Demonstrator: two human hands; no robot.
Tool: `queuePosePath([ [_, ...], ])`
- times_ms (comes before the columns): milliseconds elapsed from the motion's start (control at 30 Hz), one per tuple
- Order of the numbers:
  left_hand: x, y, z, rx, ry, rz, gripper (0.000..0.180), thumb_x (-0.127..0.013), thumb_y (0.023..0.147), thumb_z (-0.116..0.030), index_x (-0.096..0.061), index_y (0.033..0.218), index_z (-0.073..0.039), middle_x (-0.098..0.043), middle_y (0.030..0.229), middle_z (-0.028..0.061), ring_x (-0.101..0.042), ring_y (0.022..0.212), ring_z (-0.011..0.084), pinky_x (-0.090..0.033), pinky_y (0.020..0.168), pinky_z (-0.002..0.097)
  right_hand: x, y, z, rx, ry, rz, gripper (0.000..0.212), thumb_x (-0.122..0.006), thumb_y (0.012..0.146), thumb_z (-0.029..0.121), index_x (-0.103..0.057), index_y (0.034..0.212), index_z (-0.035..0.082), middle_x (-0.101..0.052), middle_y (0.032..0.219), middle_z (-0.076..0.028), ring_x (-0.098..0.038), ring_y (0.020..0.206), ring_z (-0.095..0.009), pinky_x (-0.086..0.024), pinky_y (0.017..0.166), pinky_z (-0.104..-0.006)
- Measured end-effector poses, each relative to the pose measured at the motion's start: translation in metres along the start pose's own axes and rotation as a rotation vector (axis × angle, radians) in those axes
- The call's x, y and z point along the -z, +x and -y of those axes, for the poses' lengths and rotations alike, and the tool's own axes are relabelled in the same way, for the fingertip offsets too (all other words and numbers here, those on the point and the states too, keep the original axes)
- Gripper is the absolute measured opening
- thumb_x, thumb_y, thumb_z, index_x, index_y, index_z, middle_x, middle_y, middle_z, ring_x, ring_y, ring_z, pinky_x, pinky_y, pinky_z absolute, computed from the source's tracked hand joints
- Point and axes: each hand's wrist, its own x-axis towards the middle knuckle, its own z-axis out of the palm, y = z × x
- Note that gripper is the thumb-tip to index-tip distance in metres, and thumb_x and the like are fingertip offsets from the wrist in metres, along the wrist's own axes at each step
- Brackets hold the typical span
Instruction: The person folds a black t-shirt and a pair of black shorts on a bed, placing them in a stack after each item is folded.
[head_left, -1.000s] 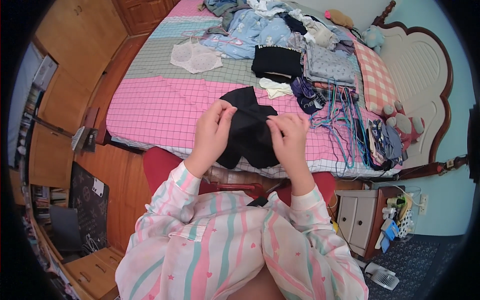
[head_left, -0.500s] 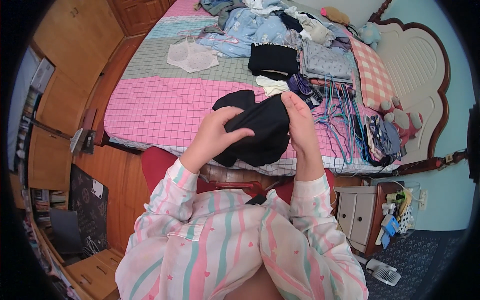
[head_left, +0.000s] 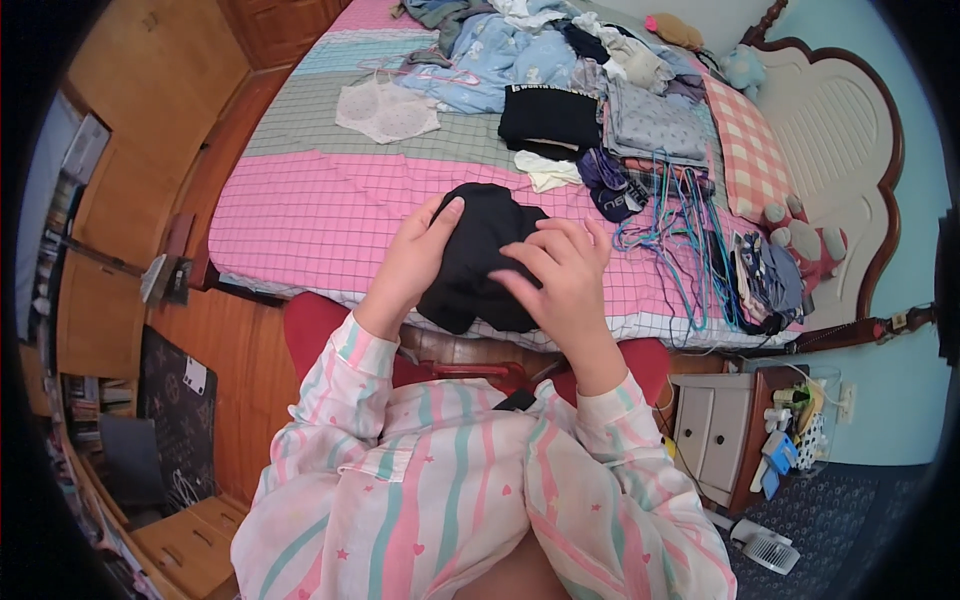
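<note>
A piece of black clothing point(head_left: 480, 265), bunched and partly folded over, is at the near edge of the bed in front of me. Its exact kind cannot be made out. My left hand point(head_left: 412, 255) grips its left side, thumb on top and the other fingers behind the cloth. At its right side is my right hand point(head_left: 562, 268), fingers spread and curved, thumb and fingertips at the fabric without a closed grip. Beyond the cloth lie a small cream cloth point(head_left: 547, 170) and a folded black garment point(head_left: 548, 122).
To the right lie tangled blue hangers point(head_left: 690, 250), folded grey clothes point(head_left: 655, 125) and a clothes pile point(head_left: 775, 280). A white bra point(head_left: 385, 110) rests on the pink checked bedspread point(head_left: 290, 215). Loose laundry point(head_left: 510, 55) covers the far side. A small drawer cabinet point(head_left: 712, 425) stands at right.
My right hand has let go of the cloth's upper right edge and come lower and inward. My left hand now grips the left edge. The black cloth is more folded together.
</note>
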Motion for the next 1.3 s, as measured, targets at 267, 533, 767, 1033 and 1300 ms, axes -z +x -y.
queuePosePath([
  [267,0.001,-0.001,-0.025,-0.778,1.130,-0.457,0.062,-0.082,0.085,-0.036,-0.053,0.129,-0.004,-0.056,0.124,0.0163,-0.057,0.111,0.0381,-0.050,0.090,0.0431,0.017,0.025,-0.015,-0.518,0.588,0.064,0.015,-0.064,0.099,0.016,-0.068,0.090,0.006,-0.073,0.077,-0.003,-0.066,0.074,-0.014,-0.047,0.086,-0.0330],
  [533,-0.045,-0.011,0.005,-0.678,1.058,-0.284,0.076,-0.090,0.068,-0.024,-0.050,0.131,-0.007,-0.050,0.132,0.0181,-0.059,0.113,0.0386,-0.054,0.090,0.0437,0.039,0.069,-0.006,-0.465,0.961,-0.157,0.017,-0.055,0.108,0.019,-0.054,0.101,0.004,-0.074,0.083,-0.009,-0.071,0.080,-0.010,-0.051,0.074,-0.0223],
  [767,0.032,0.032,0.023,-0.399,1.316,-0.357,0.068,-0.068,0.071,0.005,-0.055,0.134,-0.017,-0.068,0.111,0.0079,-0.068,0.095,0.0307,-0.054,0.076,0.0434,0.116,0.105,-0.039,-0.300,0.581,-0.619,0.021,-0.049,0.111,0.025,-0.053,0.104,0.006,-0.077,0.091,-0.015,-0.065,0.083,-0.011,-0.047,0.081,-0.0246],
  [1033,0.134,0.059,-0.059,-0.084,0.258,-0.263,0.032,-0.055,0.098,-0.011,-0.068,0.127,-0.007,-0.074,0.104,0.0068,-0.071,0.090,0.0180,-0.057,0.079,0.0315,0.110,0.069,-0.149,-0.636,0.584,-0.750,0.027,-0.053,0.108,0.027,-0.057,0.106,0.001,-0.074,0.098,-0.018,-0.071,0.091,-0.022,-0.053,0.086,-0.0324],
  [1300,0.067,0.039,0.021,0.310,-0.238,-0.063,0.031,-0.057,0.101,-0.020,-0.066,0.120,0.003,-0.073,0.113,0.0108,-0.070,0.100,0.0213,-0.056,0.087,0.0321,-0.020,-0.037,-0.141,-0.511,0.035,0.004,0.052,-0.078,0.087,0.023,-0.056,0.131,0.007,-0.054,0.138,-0.022,-0.056,0.123,-0.036,-0.043,0.102,-0.0458],
])
